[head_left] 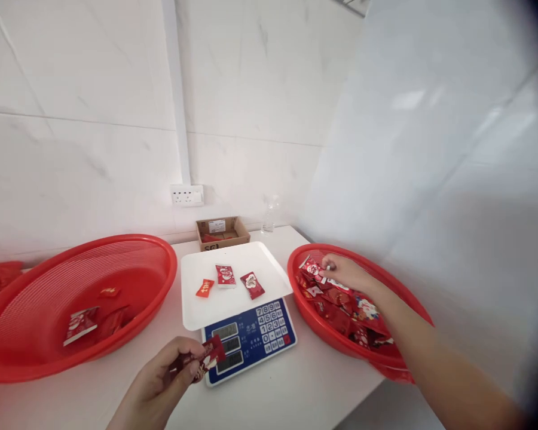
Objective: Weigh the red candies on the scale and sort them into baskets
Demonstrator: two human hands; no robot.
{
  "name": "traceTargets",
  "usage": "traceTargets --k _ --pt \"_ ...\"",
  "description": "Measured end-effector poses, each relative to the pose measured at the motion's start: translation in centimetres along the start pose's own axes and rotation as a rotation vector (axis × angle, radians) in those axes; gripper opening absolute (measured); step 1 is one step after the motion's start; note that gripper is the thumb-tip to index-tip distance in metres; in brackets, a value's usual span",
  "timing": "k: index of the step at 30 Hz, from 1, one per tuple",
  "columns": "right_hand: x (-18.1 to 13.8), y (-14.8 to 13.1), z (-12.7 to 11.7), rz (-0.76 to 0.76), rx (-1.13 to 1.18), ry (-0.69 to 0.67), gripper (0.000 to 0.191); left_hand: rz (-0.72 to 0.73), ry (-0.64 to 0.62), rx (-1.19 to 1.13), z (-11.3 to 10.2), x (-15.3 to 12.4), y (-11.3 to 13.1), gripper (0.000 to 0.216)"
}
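My left hand (168, 373) pinches a dark red snack packet (210, 357) in front of the display of a digital weighing scale (251, 334). On the scale's white pan (206, 310) lie a small orange-red packet (205, 288), a red-and-white packet (225, 275) and a dark red packet (253, 285), apart from one another. Over at the right, my right hand (347, 272) reaches into a red plastic basket (298, 313) filled with several wrapped packets. Its fingers are closed at a red-and-white packet (312, 269) near the basket's far left side.
Another red basket (156, 301) stands at the left with a few packets inside. Behind the scale sit an open cardboard box (226, 242) and a clear plastic bottle (268, 216). A wall socket (187, 195) is above them. Red material (0, 278) lies at the far left.
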State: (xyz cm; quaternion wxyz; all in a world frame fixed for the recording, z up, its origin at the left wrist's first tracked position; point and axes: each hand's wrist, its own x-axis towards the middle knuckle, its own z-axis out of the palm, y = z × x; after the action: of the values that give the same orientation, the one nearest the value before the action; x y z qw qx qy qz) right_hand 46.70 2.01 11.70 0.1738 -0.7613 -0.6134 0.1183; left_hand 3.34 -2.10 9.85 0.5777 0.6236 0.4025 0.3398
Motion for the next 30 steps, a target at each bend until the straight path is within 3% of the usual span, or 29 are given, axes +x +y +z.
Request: traceTargets --k 3,8,12,16,25,30 --pt "-0.3 -5.3 0.3 -0.114 0.144 -0.002 0.014 -0.011 0.009 -0.015 0.0 -0.7 -0.1 0.025" --pt "-0.7 -14.3 3.3 -0.274 0.208 -0.193 0.012 -0.020 0.008 -0.047 -0.1 -1.4 -0.4 0.021" --pt "-0.1 -18.0 7.0 -0.355 0.130 -0.227 0.013 -0.016 0.026 -0.089 -0.4 -1.9 -0.3 0.021" --pt "0.4 -18.5 8.5 -0.367 0.146 -0.240 0.013 -0.031 0.039 -0.103 -0.8 -2.2 -0.3 0.023" --pt "0.8 -16.9 6.9 -0.365 0.294 -0.401 0.016 -0.049 -0.007 -0.159 -0.7 -1.8 -1.1 0.028" --pt "1.2 -16.7 7.2 -0.273 0.245 -0.259 0.013 -0.054 -0.029 -0.164 -0.7 -1.7 -1.6 0.026"
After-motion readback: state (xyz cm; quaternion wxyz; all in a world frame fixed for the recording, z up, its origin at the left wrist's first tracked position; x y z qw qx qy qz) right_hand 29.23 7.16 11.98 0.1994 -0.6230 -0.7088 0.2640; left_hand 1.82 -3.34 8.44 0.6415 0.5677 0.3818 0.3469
